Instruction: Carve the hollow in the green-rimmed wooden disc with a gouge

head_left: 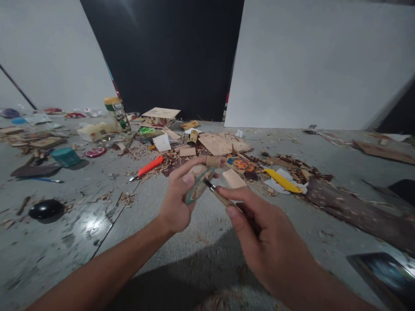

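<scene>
Small oval teal-painted wooden piece [198, 186] pinched in left hand [177, 203] above floor [97, 190] middle; looks light, rigid, best held by rim. Right hand [259, 233] closed round thin wooden-handled tool [220, 196], tip at piece.

A small flat wood piece [198, 185], painted green, is held tilted; a thin carving tool's [218, 194] tip touches it.

Can [118, 113], far left: "BIG" in dark capitals on its white label; the line beneath is too small to read
Elsewhere in the scene: any lettering too blurred to make out
</scene>
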Demonstrator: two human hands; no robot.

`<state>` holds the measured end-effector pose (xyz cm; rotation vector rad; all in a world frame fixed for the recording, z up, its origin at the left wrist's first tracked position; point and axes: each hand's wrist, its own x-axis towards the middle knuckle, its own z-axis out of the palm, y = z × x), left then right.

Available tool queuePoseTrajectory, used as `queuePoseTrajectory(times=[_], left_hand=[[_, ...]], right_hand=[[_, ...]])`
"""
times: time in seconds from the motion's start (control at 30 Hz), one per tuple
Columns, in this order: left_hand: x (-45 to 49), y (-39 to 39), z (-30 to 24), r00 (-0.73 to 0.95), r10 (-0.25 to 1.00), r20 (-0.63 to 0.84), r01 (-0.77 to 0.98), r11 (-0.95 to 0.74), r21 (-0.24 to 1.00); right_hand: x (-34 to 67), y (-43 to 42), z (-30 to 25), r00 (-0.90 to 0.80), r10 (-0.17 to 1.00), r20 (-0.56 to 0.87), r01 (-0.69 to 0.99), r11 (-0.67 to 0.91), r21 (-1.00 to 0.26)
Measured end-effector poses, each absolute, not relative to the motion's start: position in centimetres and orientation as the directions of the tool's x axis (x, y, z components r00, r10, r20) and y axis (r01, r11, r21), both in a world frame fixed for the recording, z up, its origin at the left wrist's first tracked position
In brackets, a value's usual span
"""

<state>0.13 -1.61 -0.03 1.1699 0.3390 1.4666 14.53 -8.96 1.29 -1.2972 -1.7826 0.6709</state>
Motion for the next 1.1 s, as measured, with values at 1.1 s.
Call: queuePoseTrajectory(times=[1.1], left_hand=[[-0.4, -1.7, 0.4, 0.23, 0.831, 0.506, -0.591, -0.294, 0.751]], right_hand=[[15.7, -8.9, 3.2, -0.356, 0.903, -0.241, -0.173, -0.317, -0.932]])
